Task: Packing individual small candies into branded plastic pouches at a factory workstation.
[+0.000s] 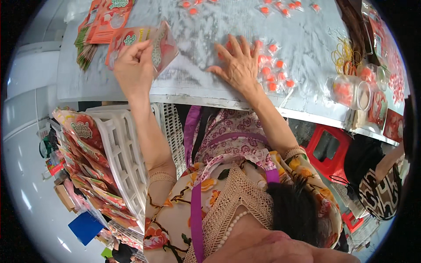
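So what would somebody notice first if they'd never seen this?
Probably the little orange-red wrapped pieces scattered on the pale table, with the right hand spread among them. Left of those, the left hand curls against a shiny red pouch. A red stool pops out below the table's right side.

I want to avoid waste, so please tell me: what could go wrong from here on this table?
The right hand is spread over small wrapped candies, some near the front edge of the table; a sweep toward the body might drop a few. The left hand seems to pinch a red bag with curled fingers; a loose hold could let it slip. A clear jar seems to lie on its side, so a bump might roll it.
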The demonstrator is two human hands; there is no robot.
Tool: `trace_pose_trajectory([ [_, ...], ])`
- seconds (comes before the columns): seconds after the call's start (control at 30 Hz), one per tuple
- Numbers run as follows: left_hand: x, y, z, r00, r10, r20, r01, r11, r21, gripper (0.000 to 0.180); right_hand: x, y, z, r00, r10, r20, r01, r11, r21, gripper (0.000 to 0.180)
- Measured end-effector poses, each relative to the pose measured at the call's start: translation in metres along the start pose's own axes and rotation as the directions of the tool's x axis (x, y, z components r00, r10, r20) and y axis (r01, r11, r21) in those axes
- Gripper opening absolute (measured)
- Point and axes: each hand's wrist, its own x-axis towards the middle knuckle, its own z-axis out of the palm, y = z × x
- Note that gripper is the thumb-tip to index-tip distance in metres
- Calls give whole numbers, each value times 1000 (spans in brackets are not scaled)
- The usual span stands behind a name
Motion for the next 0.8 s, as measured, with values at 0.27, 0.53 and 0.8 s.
trace_pose_trajectory([
  [0.27,-14,3,25,983,-71,171,83,994,-64,19,-4,14,13,998,24,55,-29,996,86,24],
  [0.53,-23,38,72,966,19,259,-24,1000,14,22,63,-17,-91,640,719,273,9,-362,932,19],
  [0.8,-22,64,93,963,13,269,3,998,-58,27,68,-32,-62,691,711,130,-76,-107,991,29],
])
